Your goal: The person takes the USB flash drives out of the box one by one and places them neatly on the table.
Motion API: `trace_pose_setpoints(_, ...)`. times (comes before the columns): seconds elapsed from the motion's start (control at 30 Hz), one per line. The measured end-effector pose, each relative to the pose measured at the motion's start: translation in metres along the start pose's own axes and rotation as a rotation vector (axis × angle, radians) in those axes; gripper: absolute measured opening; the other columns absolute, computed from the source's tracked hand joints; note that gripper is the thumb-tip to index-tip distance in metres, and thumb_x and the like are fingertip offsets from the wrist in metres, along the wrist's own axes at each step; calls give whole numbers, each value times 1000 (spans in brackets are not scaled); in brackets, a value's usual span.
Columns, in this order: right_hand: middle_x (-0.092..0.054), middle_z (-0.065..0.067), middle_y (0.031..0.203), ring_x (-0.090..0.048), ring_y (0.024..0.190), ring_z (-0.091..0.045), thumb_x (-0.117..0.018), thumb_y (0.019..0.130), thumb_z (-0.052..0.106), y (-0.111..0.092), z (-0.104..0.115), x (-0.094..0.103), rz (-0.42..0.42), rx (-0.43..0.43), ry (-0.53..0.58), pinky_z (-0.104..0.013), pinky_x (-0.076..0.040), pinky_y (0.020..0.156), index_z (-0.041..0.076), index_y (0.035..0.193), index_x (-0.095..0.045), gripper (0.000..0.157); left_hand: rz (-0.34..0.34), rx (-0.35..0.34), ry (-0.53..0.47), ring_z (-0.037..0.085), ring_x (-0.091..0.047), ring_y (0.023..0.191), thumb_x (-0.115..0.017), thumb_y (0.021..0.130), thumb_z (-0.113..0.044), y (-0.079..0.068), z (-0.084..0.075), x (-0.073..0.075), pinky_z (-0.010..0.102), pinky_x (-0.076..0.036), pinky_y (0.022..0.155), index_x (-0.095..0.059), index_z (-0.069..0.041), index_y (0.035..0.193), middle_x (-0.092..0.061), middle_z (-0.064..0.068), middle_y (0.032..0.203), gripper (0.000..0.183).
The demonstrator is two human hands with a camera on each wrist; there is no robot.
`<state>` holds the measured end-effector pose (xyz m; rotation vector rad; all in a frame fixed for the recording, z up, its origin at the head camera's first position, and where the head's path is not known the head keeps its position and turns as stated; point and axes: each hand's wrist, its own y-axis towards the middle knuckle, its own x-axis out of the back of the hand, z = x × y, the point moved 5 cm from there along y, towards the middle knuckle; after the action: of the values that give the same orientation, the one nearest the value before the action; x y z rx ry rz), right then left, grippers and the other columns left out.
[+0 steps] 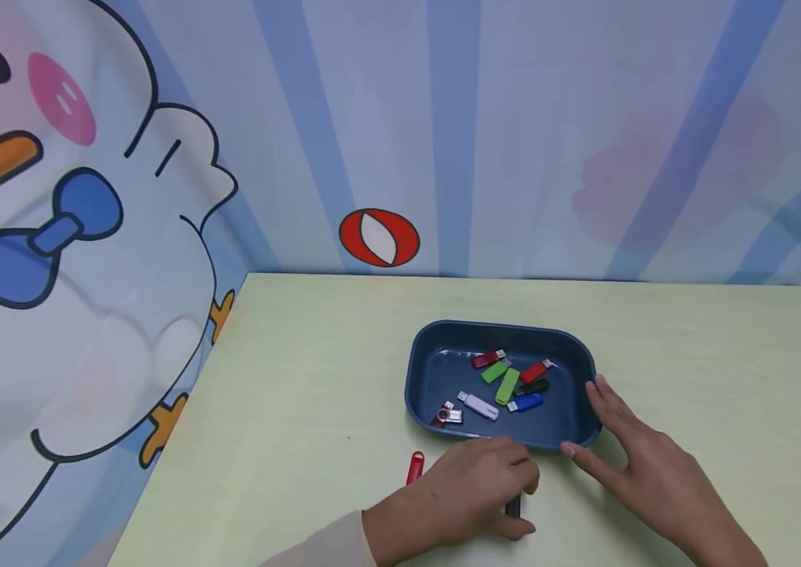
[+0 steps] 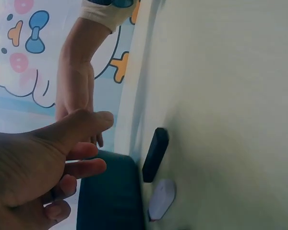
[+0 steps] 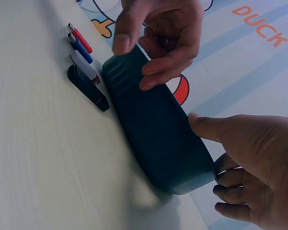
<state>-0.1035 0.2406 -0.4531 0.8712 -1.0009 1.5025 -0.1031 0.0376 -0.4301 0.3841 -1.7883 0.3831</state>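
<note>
Beside one tray (image 1: 440,378), four USB sticks (image 3: 85,67) lie on the table (image 1: 287,394); the left hand (image 1: 467,492) has parted fingers, the right hand (image 1: 658,472) grips the tray's corner.

Right hand (image 1: 658,476) touches a blue tray (image 1: 432,374) of USB sticks (image 1: 507,387); left hand (image 1: 467,490) partly hides a black stick (image 1: 513,506).

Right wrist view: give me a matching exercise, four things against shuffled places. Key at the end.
Things:
1. Red stick
2. Right hand
3. Black stick
4. White stick

Places:
A. Lowest in the picture of the row on the table
B. In the row, between the black one and the blue stick
C. Highest in the picture of that row
D. Touching the tray

Pairs: 1-C, 2-D, 3-A, 4-B
</note>
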Motion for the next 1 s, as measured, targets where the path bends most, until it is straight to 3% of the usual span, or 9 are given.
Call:
trace_pose_setpoints(0.23,-25,-19,174,-50,140,-56,-58,91,81,-2,0,2,-17,12,7,-71,-52,94,7,166,-30,109,-165,-18,-4,1,-59,95,-82,91,-51,-2,9,16,6,-44,80,-74,-23,109,-70,-11,107,34)
trace_pose_setpoints(0.6,-26,-18,174,-53,139,-55,-58,92,80,-2,1,4,-26,26,17,-70,-53,93,8,166,-31,107,-263,88,-65,4,-61,93,-86,88,-47,2,42,41,9,-48,75,-77,-20,104,-74,-8,105,32)
trace_pose_setpoints(0.77,-26,-19,174,-51,140,-55,-57,91,82,-1,0,2,-20,20,10,-70,-53,93,7,166,-31,109,-232,164,-64,6,-61,97,-86,88,-48,8,57,46,10,-49,76,-77,-20,107,-74,-7,110,35)
trace_pose_setpoints(1.0,-26,-19,174,-51,141,-54,-57,92,82,-2,2,2,-23,27,11,-70,-53,95,7,166,-31,109,-202,215,-63,7,-60,96,-85,90,-47,13,71,45,12,-50,75,-77,-18,107,-74,-6,107,35)
